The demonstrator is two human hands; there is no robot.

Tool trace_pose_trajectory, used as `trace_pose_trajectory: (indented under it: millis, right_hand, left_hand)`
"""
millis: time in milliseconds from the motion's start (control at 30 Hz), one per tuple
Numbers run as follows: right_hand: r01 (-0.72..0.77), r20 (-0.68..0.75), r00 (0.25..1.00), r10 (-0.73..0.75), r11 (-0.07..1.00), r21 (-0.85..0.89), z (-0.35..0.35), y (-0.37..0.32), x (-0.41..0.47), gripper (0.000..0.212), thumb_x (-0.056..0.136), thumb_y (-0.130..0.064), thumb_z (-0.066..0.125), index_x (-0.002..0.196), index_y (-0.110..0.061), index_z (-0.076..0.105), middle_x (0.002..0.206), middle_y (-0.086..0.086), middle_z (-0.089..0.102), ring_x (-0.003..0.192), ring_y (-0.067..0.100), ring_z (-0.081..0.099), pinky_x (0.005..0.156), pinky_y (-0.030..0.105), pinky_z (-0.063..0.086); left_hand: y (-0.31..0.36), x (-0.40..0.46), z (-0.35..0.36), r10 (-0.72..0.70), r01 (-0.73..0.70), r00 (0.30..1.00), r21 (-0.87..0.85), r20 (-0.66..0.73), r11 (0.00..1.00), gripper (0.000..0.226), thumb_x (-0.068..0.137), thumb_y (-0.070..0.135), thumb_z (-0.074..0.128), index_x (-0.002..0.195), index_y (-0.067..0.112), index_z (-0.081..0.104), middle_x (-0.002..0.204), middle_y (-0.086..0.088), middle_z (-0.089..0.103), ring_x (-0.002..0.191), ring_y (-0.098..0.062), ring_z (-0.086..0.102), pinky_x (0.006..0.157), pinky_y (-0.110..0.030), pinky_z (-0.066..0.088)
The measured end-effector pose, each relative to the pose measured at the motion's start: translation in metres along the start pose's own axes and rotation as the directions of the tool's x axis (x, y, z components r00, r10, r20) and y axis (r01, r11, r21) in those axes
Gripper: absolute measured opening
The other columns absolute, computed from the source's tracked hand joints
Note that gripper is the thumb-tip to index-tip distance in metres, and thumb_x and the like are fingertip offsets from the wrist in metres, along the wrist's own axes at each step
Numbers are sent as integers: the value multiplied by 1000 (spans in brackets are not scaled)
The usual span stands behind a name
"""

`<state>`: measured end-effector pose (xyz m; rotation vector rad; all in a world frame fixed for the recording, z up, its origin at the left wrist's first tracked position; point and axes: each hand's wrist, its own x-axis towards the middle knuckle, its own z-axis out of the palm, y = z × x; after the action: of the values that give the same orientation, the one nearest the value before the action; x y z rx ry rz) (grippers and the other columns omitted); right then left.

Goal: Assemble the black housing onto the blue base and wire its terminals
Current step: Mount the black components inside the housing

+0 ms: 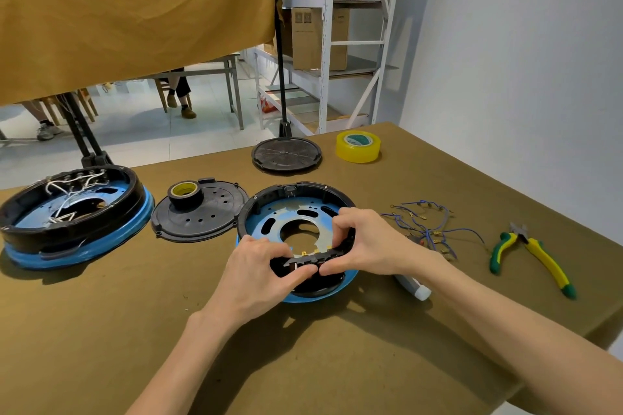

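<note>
Head view: left hand [259, 266] and right hand [364, 242] pinch the black housing [296, 192] near its terminals [317, 254]; rigid, light plastic (likely), best gripped by the rim over the blue base [286, 212].

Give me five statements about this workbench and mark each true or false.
1. Both hands, left hand and right hand, grip the black housing at its near edge. True.
2. The pliers are in the right hand. False: they lie on the table, right of the loose wires.
3. A black tape roll sits on a black cover plate. True.
4. The yellow tape roll rests inside the housing. False: it stands apart on the table.
5. The second unit at left holds white wires. True.
</note>
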<state>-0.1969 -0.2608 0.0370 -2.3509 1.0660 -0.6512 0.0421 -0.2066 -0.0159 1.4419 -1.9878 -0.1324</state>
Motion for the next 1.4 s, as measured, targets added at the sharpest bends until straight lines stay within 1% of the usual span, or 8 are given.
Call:
trace_pose_trajectory:
  millis: [200,367,600,767,900,1133,1267,1400]
  right_hand:
    - [-4,-49,999,6,999,44,5,2,-1,39,66,-42,95,69,-21,62,81,-2,58,76,17,54,69,41,47]
    - [-14,-72,997,18,998,55,8,0,-1,38,65,-43,96,69,-20,65,79,-5,58,76,15,53,68,37,47]
    - [20,-108,994,-15,999,49,11,0,-7,37,67,-44,94,73,-19,67,83,-4,59,82,14,54,73,41,49]
    - [18,-28,1000,-14,991,136,0,12,-12,25,74,-34,92,85,-23,72,94,-6,61,89,14,60,81,37,51]
    - [-12,-9,1000,14,984,180,-2,14,-6,20,73,-28,94,80,-21,76,88,-6,62,83,14,61,79,37,51]
    - [-22,44,999,16,989,146,-4,13,-3,22,73,-26,93,81,-19,74,91,-4,61,86,14,59,82,38,51]
    - [-17,37,999,13,993,116,-6,8,-4,22,74,-25,93,82,-17,74,92,-2,61,86,15,59,82,41,52]
    - [-8,43,999,5,998,67,-1,2,-8,35,71,-42,93,81,-21,67,90,-5,59,81,10,55,71,27,47]
  left_hand:
    - [2,-2,0,6,-6,1000,-6,-8,1000,50,83,81,46,75,35,65,67,17,55,72,-4,43,66,-21,31]
    - [1,-2,1,5,-5,1000,8,5,1000,57,83,81,44,79,31,71,69,16,57,73,-5,44,67,-23,33]
    - [-1,-1,3,16,-16,1000,13,-3,1000,57,84,82,44,77,32,70,69,15,57,72,-5,43,65,-24,33]
    - [-5,1,-3,14,-14,998,-3,59,1000,60,78,91,43,76,35,66,71,18,58,74,-5,47,66,-23,34]
    - [0,1,-1,-2,2,1000,27,0,1000,59,76,90,46,72,35,65,66,18,57,72,-3,46,65,-24,35]
    - [0,7,-3,-71,74,994,-33,83,997,55,72,87,61,68,32,68,59,10,60,66,-14,55,58,-28,43]
    - [4,8,-5,-79,84,992,-50,96,995,57,70,88,62,67,31,69,58,7,62,62,-13,58,54,-32,47]
    - [2,1,-4,-39,40,998,-23,43,999,58,76,86,54,66,30,66,58,10,59,63,-12,55,62,-32,49]
